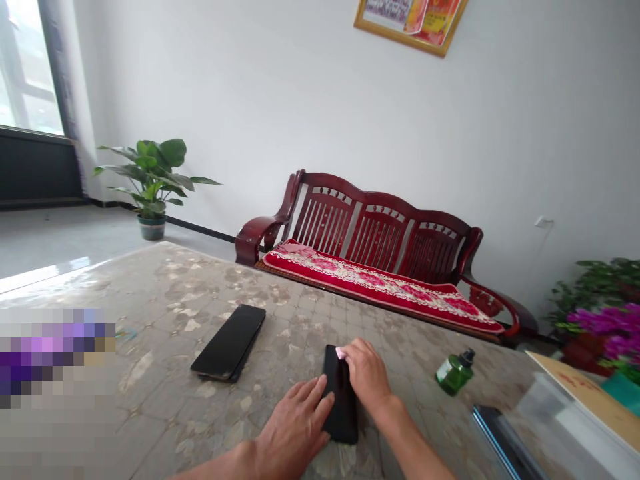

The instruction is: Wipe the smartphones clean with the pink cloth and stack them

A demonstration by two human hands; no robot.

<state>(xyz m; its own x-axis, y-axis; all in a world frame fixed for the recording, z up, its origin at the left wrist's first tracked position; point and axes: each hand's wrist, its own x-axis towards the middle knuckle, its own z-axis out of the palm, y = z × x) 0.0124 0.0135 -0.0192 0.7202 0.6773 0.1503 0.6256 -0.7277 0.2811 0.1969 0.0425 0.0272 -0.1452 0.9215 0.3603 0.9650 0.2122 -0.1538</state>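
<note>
A black phone (pixel 342 407) lies flat on the patterned tabletop (pixel 175 427), between my two hands. My left hand (pixel 299 421) rests against its left edge, fingers spread, the fingertips over the dark screen. At the phone's upper end, my right hand (pixel 366 373) has its fingers closed on a small pink cloth (pixel 341 353), which touches the screen near the top edge. Further left on the table is another black phone (pixel 230 341), apparently lying on top of a second dark flat item.
To the right stands a green bottle (pixel 454 373) with a black top. Beyond it lie a blue-edged device (pixel 505 440) and a box (pixel 590 407). A red wooden sofa (pixel 385 233) is behind the table. Potted plants (pixel 153 227) stand left and right. The left edge is pixelated.
</note>
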